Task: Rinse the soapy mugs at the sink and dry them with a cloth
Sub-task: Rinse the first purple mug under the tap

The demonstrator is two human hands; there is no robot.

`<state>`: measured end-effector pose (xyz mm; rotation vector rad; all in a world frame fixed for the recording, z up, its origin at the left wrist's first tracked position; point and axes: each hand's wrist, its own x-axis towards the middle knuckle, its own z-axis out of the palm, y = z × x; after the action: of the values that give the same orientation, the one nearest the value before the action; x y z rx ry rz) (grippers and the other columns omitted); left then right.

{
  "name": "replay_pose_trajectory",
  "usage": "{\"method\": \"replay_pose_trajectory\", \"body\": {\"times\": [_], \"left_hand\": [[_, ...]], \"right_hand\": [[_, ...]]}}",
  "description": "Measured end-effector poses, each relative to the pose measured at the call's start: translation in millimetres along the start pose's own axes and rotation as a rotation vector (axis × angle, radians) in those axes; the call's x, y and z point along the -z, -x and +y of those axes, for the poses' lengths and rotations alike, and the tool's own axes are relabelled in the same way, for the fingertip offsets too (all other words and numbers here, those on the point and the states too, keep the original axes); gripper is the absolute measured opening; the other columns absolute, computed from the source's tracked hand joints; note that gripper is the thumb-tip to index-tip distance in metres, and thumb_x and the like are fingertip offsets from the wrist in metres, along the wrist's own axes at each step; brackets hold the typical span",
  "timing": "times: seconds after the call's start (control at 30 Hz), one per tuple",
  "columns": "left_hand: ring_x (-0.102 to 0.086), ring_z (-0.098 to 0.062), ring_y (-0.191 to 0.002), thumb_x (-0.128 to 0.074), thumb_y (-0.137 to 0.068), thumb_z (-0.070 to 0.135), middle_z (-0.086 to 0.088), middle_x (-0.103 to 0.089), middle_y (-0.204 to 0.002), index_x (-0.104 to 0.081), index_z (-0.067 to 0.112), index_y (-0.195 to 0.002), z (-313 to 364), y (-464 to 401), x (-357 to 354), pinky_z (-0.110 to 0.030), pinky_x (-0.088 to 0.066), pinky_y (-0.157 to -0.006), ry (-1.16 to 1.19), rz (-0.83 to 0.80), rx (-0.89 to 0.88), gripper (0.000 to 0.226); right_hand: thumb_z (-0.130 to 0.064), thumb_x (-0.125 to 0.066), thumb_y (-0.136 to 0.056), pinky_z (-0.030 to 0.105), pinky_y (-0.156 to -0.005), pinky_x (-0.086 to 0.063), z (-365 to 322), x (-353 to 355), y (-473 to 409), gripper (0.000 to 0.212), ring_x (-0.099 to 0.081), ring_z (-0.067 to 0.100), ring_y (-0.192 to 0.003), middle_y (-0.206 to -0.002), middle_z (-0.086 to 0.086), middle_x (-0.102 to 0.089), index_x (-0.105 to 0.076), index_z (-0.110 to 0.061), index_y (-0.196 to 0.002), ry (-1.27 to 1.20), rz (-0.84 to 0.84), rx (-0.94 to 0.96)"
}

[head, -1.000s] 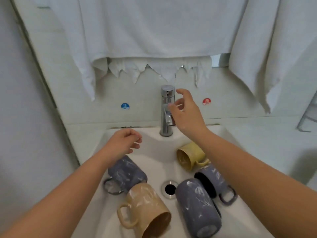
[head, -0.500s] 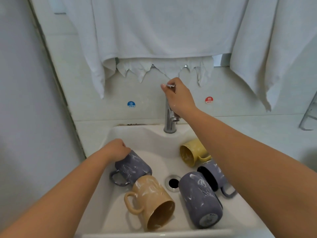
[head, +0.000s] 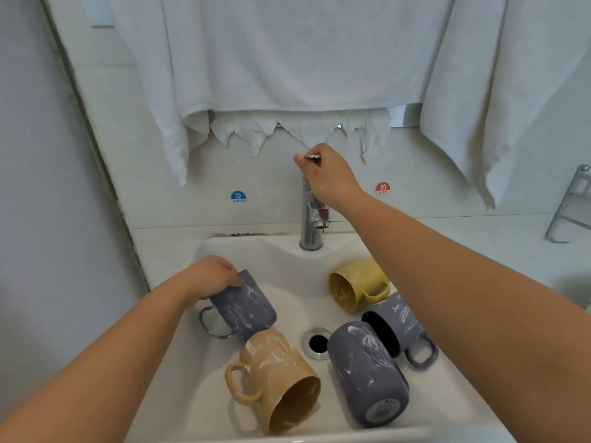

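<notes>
Several soapy mugs lie on their sides in the white sink (head: 224,251). My left hand (head: 211,276) grips the base end of a purple mug (head: 243,306) at the sink's left. A tan mug (head: 275,375) lies in front of it. A yellow mug (head: 355,282) and two more purple mugs (head: 367,369) (head: 399,321) lie on the right. My right hand (head: 329,177) is curled round the lever on top of the chrome tap (head: 308,225). No water runs from the spout. White towels (head: 287,59) hang above.
A drain (head: 316,342) sits in the middle of the basin. Cold (head: 238,196) and hot (head: 382,188) stickers mark the wall behind the tap. Another white towel (head: 499,91) hangs at the right, and a metal rack (head: 572,206) stands on the counter's far right.
My right hand rose from the tap's spout to its top lever and closed round it. My left hand dropped into the sink and took hold of the purple mug.
</notes>
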<state>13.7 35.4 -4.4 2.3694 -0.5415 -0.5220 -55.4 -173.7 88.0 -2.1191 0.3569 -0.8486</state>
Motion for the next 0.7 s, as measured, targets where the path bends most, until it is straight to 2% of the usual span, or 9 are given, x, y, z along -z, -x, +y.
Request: {"method": "replay_pose_trajectory", "body": {"times": [0.1, 0.27, 0.37, 0.47, 0.7], "left_hand": [[-0.056, -0.019, -0.069, -0.063, -0.091, 0.011, -0.009, -0.064, -0.079, -0.064, 0.008, -0.077, 11.5, 6.3, 0.9, -0.026, -0.043, -0.060, 0.065, 0.070, -0.065, 0.014], [-0.057, -0.019, -0.071, -0.062, -0.092, 0.013, -0.005, -0.064, -0.075, -0.064, 0.013, -0.075, 31.1, 16.0, -7.0, -0.026, -0.044, -0.064, 0.308, 0.122, -0.129, 0.017], [-0.057, -0.019, -0.077, -0.062, -0.092, 0.015, -0.004, -0.065, -0.082, -0.064, 0.015, -0.078, 39.4, 17.0, -20.9, -0.030, -0.045, -0.073, 0.479, 0.091, -0.092, 0.015], [-0.057, -0.018, -0.078, -0.062, -0.092, 0.014, -0.004, -0.065, -0.084, -0.063, 0.014, -0.081, 44.8, 15.3, -35.4, -0.030, -0.045, -0.071, 0.619, 0.038, -0.027, 0.011], [-0.059, -0.022, -0.085, -0.062, -0.093, 0.014, -0.007, -0.066, -0.092, -0.065, 0.011, -0.088, 50.2, 13.0, -52.0, -0.031, -0.046, -0.073, 0.697, 0.038, -0.004, 0.007]], "right_hand": [[-0.043, -0.049, -0.096, 0.040, -0.081, -0.051, -1.5, 0.9, -1.4, 0.035, -0.063, 0.027, -0.092, -0.101, 0.012, -0.065, -0.053, -0.011, -0.110, 0.014, -0.010, -0.007], [-0.043, -0.049, -0.096, 0.041, -0.086, -0.050, -3.1, 1.7, -3.3, 0.035, -0.063, 0.027, -0.094, -0.104, 0.011, -0.065, -0.053, -0.011, -0.111, 0.011, -0.033, -0.023], [-0.043, -0.050, -0.096, 0.039, -0.084, -0.050, -2.3, 3.6, -2.9, 0.034, -0.063, 0.027, -0.096, -0.105, 0.011, -0.064, -0.052, -0.012, -0.112, 0.006, -0.050, -0.025], [-0.044, -0.049, -0.096, 0.040, -0.084, -0.050, -1.1, 6.4, -2.1, 0.036, -0.062, 0.029, -0.098, -0.105, 0.014, -0.064, -0.052, -0.011, -0.112, 0.004, -0.077, -0.011], [-0.045, -0.048, -0.097, 0.043, -0.084, -0.051, -6.1, 8.9, -8.7, 0.040, -0.057, 0.022, -0.082, -0.105, 0.017, -0.066, -0.053, -0.008, -0.111, 0.047, -0.093, -0.013]]}}
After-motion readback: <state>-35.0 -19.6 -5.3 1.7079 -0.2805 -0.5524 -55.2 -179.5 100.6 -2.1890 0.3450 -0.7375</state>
